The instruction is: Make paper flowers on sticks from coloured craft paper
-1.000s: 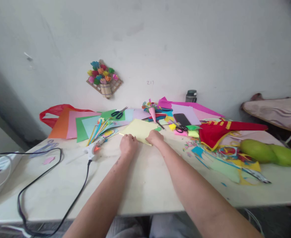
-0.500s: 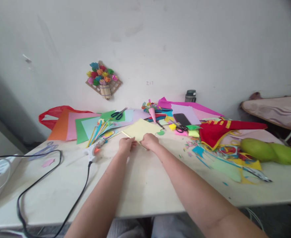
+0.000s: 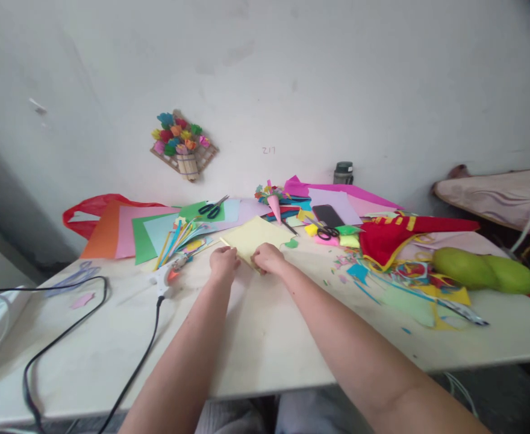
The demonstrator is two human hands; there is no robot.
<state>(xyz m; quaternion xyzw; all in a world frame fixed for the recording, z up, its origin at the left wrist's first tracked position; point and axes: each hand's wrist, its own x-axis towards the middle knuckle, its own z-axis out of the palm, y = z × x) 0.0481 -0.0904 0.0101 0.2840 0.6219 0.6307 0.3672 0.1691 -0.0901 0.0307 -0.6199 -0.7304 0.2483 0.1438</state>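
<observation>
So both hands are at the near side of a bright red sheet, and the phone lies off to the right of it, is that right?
Not quite: the sheet is pale yellow, not bright red, as the head view shows. The left hand and right hand are at its near side, and the phone lies off to its right.

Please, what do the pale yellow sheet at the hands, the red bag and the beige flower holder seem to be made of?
Pale yellow flat sheet: likely paper, matt; it looks thin with crisp edges.
Loose red bag: probably thin plastic, slightly glossy; it looks creased.
Beige cylindrical flower holder: perhaps bamboo or wood, dull; upright strips are bound by dark bands.
</observation>
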